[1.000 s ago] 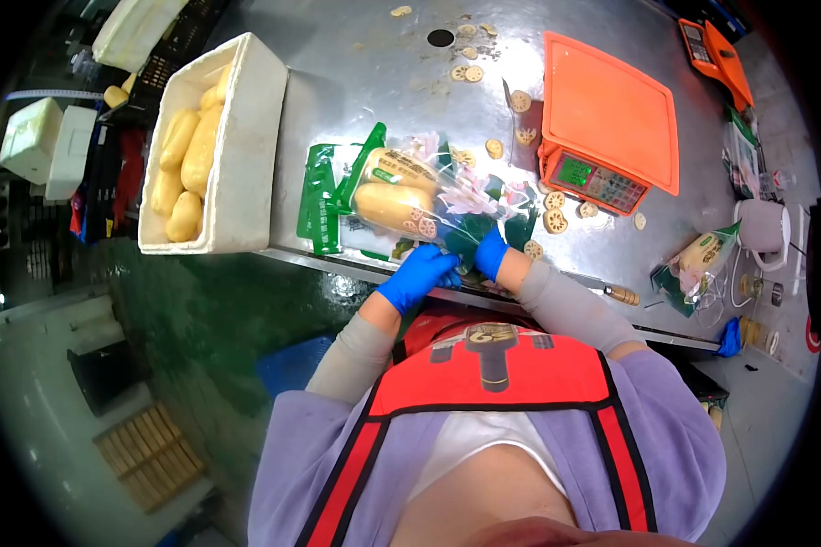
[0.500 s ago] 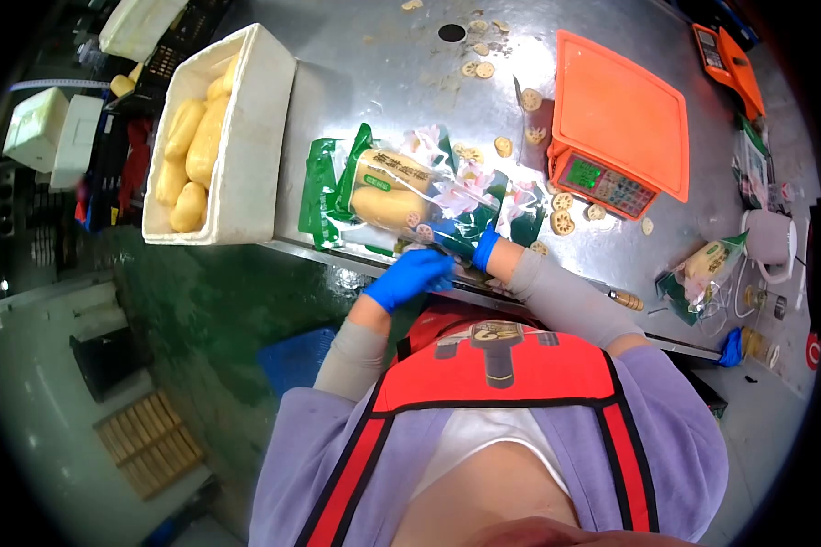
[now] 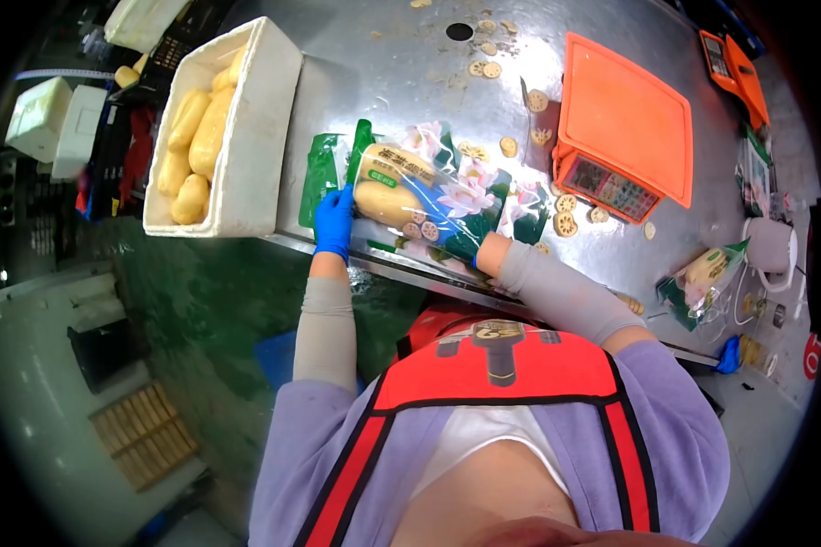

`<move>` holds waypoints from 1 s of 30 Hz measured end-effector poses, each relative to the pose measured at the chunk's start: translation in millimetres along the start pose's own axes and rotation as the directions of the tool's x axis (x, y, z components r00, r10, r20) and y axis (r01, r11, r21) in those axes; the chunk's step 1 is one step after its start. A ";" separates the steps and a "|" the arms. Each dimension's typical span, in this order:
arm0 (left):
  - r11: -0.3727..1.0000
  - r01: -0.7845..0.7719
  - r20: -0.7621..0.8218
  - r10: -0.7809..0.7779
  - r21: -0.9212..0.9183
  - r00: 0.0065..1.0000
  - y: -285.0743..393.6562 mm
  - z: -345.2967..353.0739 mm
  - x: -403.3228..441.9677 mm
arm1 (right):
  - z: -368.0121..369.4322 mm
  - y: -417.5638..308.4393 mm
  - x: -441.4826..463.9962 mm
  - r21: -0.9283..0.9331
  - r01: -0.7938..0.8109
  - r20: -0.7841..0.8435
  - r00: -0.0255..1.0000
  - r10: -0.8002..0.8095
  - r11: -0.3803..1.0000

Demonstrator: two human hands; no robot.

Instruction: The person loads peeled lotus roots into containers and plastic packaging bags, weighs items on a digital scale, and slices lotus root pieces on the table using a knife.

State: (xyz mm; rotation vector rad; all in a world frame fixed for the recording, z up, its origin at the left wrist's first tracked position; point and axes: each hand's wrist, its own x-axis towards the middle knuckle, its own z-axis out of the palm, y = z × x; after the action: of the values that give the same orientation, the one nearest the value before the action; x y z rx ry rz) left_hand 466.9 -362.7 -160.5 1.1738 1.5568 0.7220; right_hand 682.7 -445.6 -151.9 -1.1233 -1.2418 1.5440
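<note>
A clear plastic bag (image 3: 470, 196) printed with pink lotus flowers and green ends lies near the table's front edge. In it is a pale yellow lotus root (image 3: 383, 202), partly under the printed label. My left hand (image 3: 334, 221), in a blue glove, has its fingers closed at the bag's left end. My right hand (image 3: 436, 217) reaches into the bag from the right; its blue glove shows through the film against the right end of the lotus root, fingers partly hidden. More green-edged bags (image 3: 319, 178) lie flat underneath and to the left.
A white foam box (image 3: 283, 137) of lotus roots stands at the left table edge. To the right is an orange scale (image 3: 622, 118). Lotus slices (image 3: 565, 223) are scattered on the metal table (image 3: 383, 55). A filled bag (image 3: 702, 278) and a grey jug (image 3: 769, 246) sit far right.
My left hand has moved left and up, from the bag's front side to its left end. My right hand stays inside the bag. The view has shifted slightly.
</note>
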 end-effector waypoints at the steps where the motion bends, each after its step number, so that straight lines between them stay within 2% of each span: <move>1: 1.000 -0.015 -0.041 0.015 -0.001 0.999 -0.1 1.3 -0.5 | -0.8 2.7 2.4 0.025 -0.020 0.013 1.000 0.019 0.999; 2: 1.000 -0.029 -0.081 0.028 -0.003 0.996 -0.1 3.5 -0.5 | -2.6 5.4 -1.0 -0.269 0.085 -0.052 0.993 -0.102 0.959; 4: 0.996 -0.088 -0.126 0.089 0.008 0.988 2.9 8.0 -0.9 | -7.3 5.3 -11.0 -0.547 0.152 -0.081 0.969 -0.232 0.823; 5: 0.989 -0.145 -0.176 0.147 0.024 0.973 3.7 9.5 -1.6 | -10.4 4.7 -18.4 -0.670 0.197 -0.058 0.947 -0.315 0.716; 7: 0.988 -0.157 -0.166 0.157 0.011 0.974 3.8 10.6 0.3 | -22.6 5.0 -33.4 -0.862 0.250 0.024 0.889 -0.458 0.441; 8: 0.986 -0.166 -0.157 0.165 0.002 0.974 3.8 10.7 0.2 | -30.5 35.3 -35.1 -0.877 0.209 0.099 0.960 -0.263 0.433; 9: 0.985 -0.172 -0.152 0.170 0.004 0.974 3.9 11.9 1.5 | -29.3 31.8 -32.1 -0.878 0.205 0.093 0.959 -0.267 0.432; 10: 0.991 -0.135 -0.131 0.133 -0.006 0.982 2.8 11.3 1.4 | -21.4 18.8 -27.7 -0.767 0.090 -0.018 0.987 -0.161 0.635; 12: 0.994 -0.110 -0.107 0.109 -0.012 0.988 2.6 11.7 4.2 | -13.7 -16.4 -23.6 -0.691 0.124 -0.064 0.971 -0.232 0.712; 13: 0.980 -0.185 -0.114 0.192 0.074 0.975 0.8 12.6 4.2 | -12.8 -18.7 -19.7 -0.692 0.124 -0.068 0.970 -0.235 0.711; 14: 0.955 -0.253 -0.116 0.272 0.156 0.955 -2.4 13.4 3.9 | -13.3 -19.8 -15.6 -0.697 0.081 -0.062 0.983 -0.172 0.713; 15: 0.956 -0.252 -0.116 0.271 0.153 0.956 -0.9 15.4 1.9 | -12.6 -22.7 -13.7 -0.703 0.038 -0.054 0.993 -0.107 0.710; 16: 0.935 -0.267 -0.105 0.297 0.233 0.949 0.6 17.4 0.6 | -10.6 -26.8 -15.1 -0.763 0.093 -0.062 0.975 -0.215 0.639; 17: 0.908 -0.280 -0.094 0.322 0.313 0.942 2.5 18.6 -0.5 | -10.9 -32.0 -15.6 -0.765 0.095 -0.057 0.975 -0.214 0.637; 19: 0.889 -0.301 -0.118 0.359 0.347 0.926 10.2 21.4 -6.8 | -11.3 -38.2 -15.0 -0.769 0.067 -0.023 0.991 -0.133 0.636; 21: 0.866 -0.324 -0.135 0.399 0.380 0.907 10.8 21.8 -5.1 | -13.0 -31.4 -10.2 -0.729 0.007 -0.029 0.999 -0.041 0.684; 23: 0.822 -0.356 -0.111 0.445 0.444 0.889 6.4 20.0 1.6 | -15.0 -10.6 -8.3 -0.632 0.075 -0.030 0.992 -0.120 0.772; 24: 0.823 -0.355 -0.112 0.444 0.443 0.889 4.9 18.3 2.9 | -12.3 -28.1 -19.6 -0.660 0.186 -0.085 0.944 -0.318 0.728; 25: 0.829 -0.336 -0.123 0.429 0.448 0.895 3.8 17.5 4.6 | -13.8 -23.2 -27.5 -0.663 0.183 -0.086 0.945 -0.316 0.726; 27: 0.837 -0.319 -0.124 0.410 0.444 0.903 2.0 19.9 5.3 | -27.3 -9.3 -51.5 -0.872 0.035 -0.079 0.974 -0.211 0.488; 29: 0.875 -0.291 -0.187 0.383 0.386 0.904 1.8 21.9 3.0 | -38.8 -29.9 -93.7 -0.547 -0.202 -0.293 0.955 0.040 0.812; 30: 0.877 -0.278 -0.169 0.366 0.391 0.915 -7.4 18.9 9.6 | -44.8 -37.0 -108.1 -0.497 -0.201 -0.309 0.950 0.044 0.844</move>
State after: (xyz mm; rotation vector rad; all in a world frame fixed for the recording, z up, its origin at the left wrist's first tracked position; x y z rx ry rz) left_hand 482.2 -358.4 -176.3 1.7044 1.7633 0.8433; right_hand 755.4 -532.9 -105.5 -1.7440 -1.4492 1.0913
